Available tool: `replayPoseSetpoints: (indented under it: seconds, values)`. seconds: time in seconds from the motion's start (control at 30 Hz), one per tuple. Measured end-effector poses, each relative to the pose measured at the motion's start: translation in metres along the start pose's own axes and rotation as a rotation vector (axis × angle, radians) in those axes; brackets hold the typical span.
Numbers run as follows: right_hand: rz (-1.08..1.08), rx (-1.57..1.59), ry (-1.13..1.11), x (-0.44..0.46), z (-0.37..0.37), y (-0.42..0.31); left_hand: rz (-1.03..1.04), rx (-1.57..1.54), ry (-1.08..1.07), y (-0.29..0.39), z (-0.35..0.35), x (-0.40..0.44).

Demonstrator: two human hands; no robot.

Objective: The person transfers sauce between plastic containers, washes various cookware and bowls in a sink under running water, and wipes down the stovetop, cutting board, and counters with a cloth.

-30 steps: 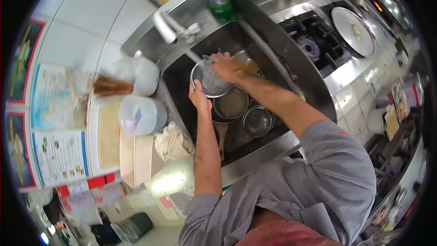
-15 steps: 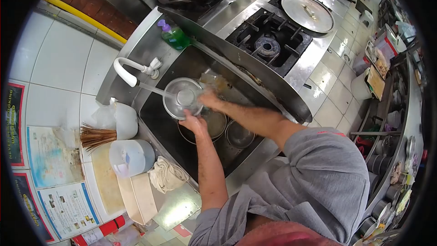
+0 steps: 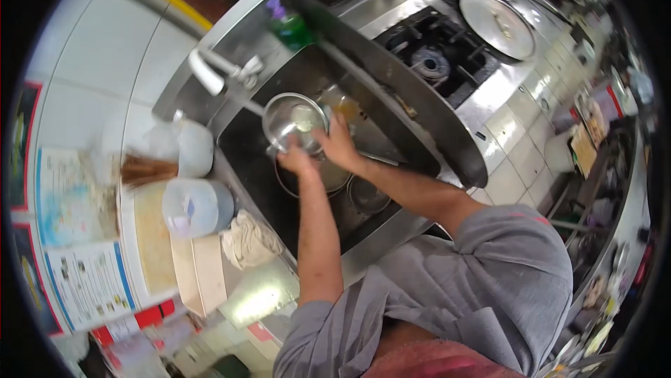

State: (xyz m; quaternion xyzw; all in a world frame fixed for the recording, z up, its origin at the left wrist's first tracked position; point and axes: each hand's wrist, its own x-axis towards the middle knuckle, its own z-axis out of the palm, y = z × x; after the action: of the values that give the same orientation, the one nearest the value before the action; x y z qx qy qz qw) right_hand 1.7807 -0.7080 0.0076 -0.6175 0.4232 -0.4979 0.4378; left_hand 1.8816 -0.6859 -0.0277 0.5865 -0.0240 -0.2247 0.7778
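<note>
A round metal bowl [image 3: 278, 120] is tilted under the white faucet [image 3: 207, 74], in the sink [image 3: 255, 189]. Water runs from the spout into it. My left hand [image 3: 298, 160] grips the bowl's near rim, with its thumb side over the edge. At the bowl's right side, my right hand [image 3: 340, 144] holds the rim between thumb and fingers; motion blurs the fingertips. Below my hands, a larger round pan [image 3: 328, 181] and a smaller pot [image 3: 368, 195] lie on the sink bottom. Some yellowish scraps [image 3: 344, 105] sit beyond the bowl.
A green soap bottle [image 3: 292, 30] stands at the sink's back corner. Left of the sink are a plastic tub [image 3: 198, 207], a stick brush [image 3: 148, 169] and a crumpled cloth [image 3: 250, 239]. A metal partition separates the sink from a gas burner [image 3: 430, 63] and a round lid [image 3: 496, 26].
My right hand has gone from a blurred position inside the bowl's right side to its rim. The bowl now tips more toward the faucet side. The whole view has turned slightly.
</note>
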Motion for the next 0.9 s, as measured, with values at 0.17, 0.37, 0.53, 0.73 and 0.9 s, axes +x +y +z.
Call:
replayPoseSetpoints:
  seconds: [0.17, 0.37, 0.53, 0.73, 0.9]
  values:
    - [-0.52, -0.343, -0.465, -0.005, -0.036, -0.061, -0.306, -0.17, -0.596, -0.03, -0.032, -0.047]
    - [0.839, 0.812, -0.568, 0.021, -0.018, -0.018, -0.075, -0.272, -0.573, -0.06, -0.035, -0.05]
    - [1.003, 0.436, -0.243, -0.046, -0.028, 0.036, 0.16, 0.731, -0.111, -0.031, -0.072, -0.021]
    - [0.927, 0.681, -0.1, 0.027, -0.102, 0.078, 0.19, 1.085, -0.684, -0.056, -0.114, -0.039]
    - [0.893, 0.521, -0.141, 0.022, -0.114, 0.058, 0.485, 1.236, -0.61, -0.06, -0.106, -0.037]
